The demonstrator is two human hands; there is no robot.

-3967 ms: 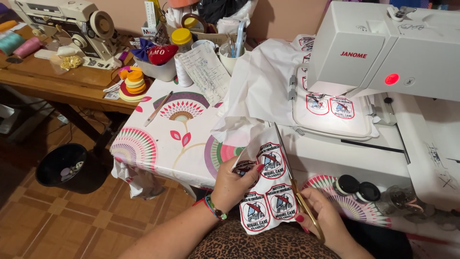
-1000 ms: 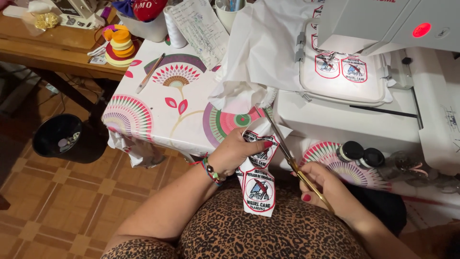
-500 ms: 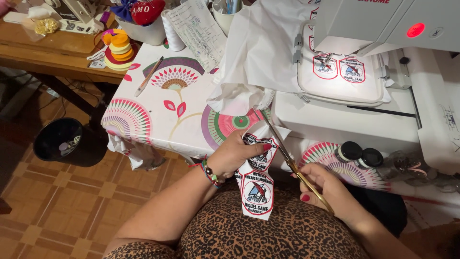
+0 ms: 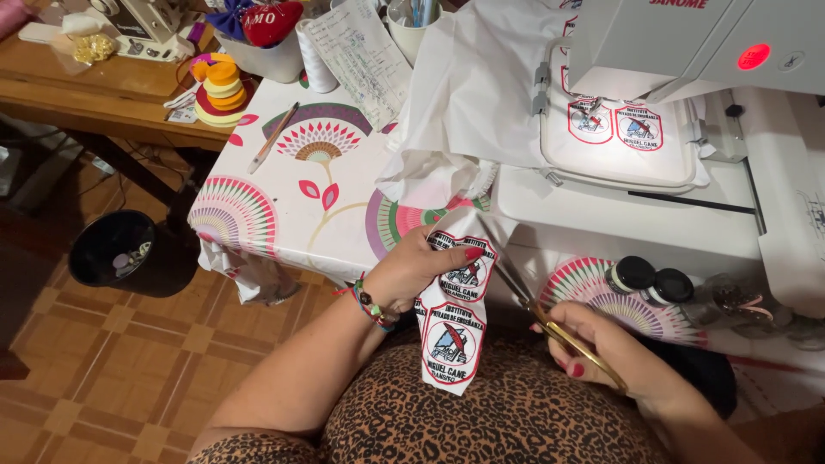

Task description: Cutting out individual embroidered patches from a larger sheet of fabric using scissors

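Here, a strip of white fabric w/ embroidered patches [image 4: 453, 322] is pinched in the left hand [image 4: 419, 273], thumb across the upper badge & fingers curled behind, so the strip is held up in front of the lap, just off the table edge, w/ the lower badge hanging free over the leopard-print clothing. That hold appears meant to keep the cloth taut near the cut line, though this is a judgement. Gold-handled scissors [image 4: 550, 322] are grasped in the right hand [image 4: 610, 348], fingers closed round the handles; the blades are angled up & left, tip at the right edge of the upper badge, apparently touching it or just beside it. Whether the blades are parted can't be told. On the table, covered w/ a floral cloth [image 4: 284, 193], an embroidery machine [image 4: 696, 43] is seen w/ a red light lit, and under its head a hoop [image 4: 619, 129] is clamped round white fabric bearing two more shield badges, kept flat by the frame for stitching. Loose white fabric [image 4: 464, 103] is bunched to the left of the hoop, clear of the needle. Two dark-capped small containers [image 4: 650, 279] are set near the right hand, at the table's front edge. Farther off, a pencil [image 4: 273, 137], a white thread cone [image 4: 314, 56] & a stack of coloured rings [image 4: 219, 86] are seen, well apart from both hands. A dark round bin [image 4: 112, 249] stands on the tiled floor below.
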